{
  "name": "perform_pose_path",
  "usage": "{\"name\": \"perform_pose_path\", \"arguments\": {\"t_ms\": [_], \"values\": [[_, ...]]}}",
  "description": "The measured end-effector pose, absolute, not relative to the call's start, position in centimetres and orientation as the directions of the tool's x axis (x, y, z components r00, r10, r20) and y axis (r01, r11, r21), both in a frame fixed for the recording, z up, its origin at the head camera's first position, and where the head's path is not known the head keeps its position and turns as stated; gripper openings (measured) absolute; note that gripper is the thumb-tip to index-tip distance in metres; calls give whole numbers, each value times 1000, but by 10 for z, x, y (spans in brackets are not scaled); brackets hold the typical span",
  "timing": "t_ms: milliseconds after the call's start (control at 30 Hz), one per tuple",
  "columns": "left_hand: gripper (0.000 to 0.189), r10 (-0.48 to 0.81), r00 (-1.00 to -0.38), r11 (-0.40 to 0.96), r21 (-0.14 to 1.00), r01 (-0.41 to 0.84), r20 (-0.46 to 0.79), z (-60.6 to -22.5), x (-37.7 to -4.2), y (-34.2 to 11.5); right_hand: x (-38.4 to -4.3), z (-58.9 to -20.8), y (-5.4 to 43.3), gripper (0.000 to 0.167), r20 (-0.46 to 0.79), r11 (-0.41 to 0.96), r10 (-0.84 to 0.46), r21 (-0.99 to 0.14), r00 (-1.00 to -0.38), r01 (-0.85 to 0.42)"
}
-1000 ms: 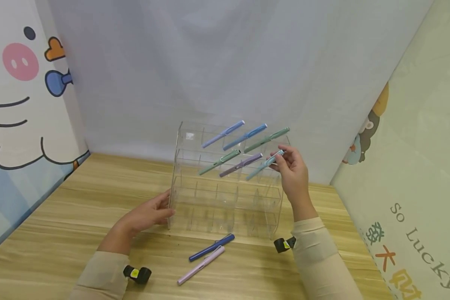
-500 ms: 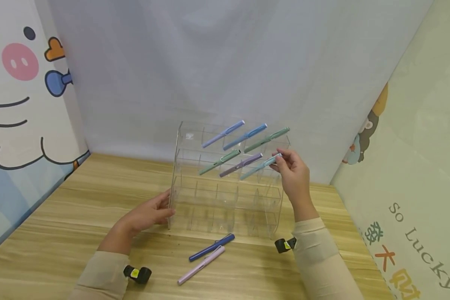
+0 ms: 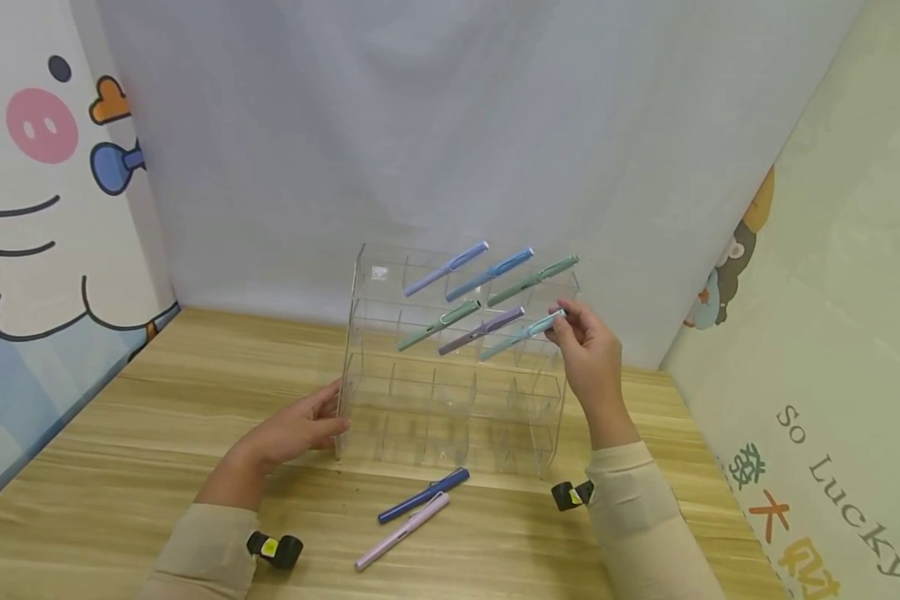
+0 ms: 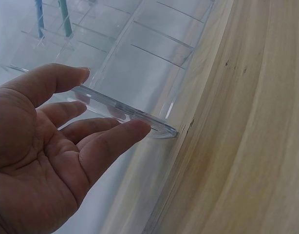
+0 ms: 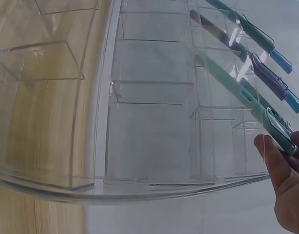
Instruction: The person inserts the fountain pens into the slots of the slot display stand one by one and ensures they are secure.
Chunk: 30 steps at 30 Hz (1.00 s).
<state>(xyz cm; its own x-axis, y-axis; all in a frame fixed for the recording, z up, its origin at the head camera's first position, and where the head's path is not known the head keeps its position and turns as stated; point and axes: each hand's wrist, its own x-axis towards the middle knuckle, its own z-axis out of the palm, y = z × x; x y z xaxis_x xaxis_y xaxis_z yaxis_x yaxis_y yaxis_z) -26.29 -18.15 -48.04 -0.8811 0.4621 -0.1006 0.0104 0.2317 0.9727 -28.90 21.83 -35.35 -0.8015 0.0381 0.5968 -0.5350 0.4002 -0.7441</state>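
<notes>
A clear acrylic pen rack (image 3: 450, 387) with stepped rows of compartments stands on the wooden table. My right hand (image 3: 594, 354) pinches the cap end of a light blue pen (image 3: 521, 335), which leans in the second row from the top. Left of it in that row lean a purple pen (image 3: 482, 331) and a green pen (image 3: 440, 325). My left hand (image 4: 66, 131) holds the rack's left side panel at its edge, thumb on one side and fingers on the other. In the right wrist view, the light blue pen's clip faces the camera near my fingertips.
Above, the top row bears a lavender pen (image 3: 446, 268), a blue pen (image 3: 490, 275) and another green pen (image 3: 534, 281). A dark blue pen (image 3: 423, 496) and a pink pen (image 3: 402, 532) lie on the table (image 3: 105, 467) before the rack. Behind hangs a pale curtain (image 3: 450, 125).
The light blue pen has shifted slightly left and down into its compartment, and my right hand has lowered with it, then edged right. My left hand has stayed at the rack's side.
</notes>
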Motion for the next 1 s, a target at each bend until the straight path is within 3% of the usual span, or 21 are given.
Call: {"name": "perform_pose_path", "arguments": {"t_ms": [267,567,833,1000], "values": [[83,466,-880,239,971,29,-88,-480,-262,-180,-278,-351,223,46,592,534,56,-698,-804,-477],[84,460,-882,237,971,8,-105,-479,-261,-181,-265,-337,229,38,696,616,52,-587,-716,-526],[84,465,-879,219,976,1,-103,-478,-260,-180,-253,-338,229,35,752,603,-169,-433,-637,-670],[83,462,-881,225,974,2,-105,-477,-260,-179,-243,-350,223,36,690,576,-356,-369,-630,-730]]}}
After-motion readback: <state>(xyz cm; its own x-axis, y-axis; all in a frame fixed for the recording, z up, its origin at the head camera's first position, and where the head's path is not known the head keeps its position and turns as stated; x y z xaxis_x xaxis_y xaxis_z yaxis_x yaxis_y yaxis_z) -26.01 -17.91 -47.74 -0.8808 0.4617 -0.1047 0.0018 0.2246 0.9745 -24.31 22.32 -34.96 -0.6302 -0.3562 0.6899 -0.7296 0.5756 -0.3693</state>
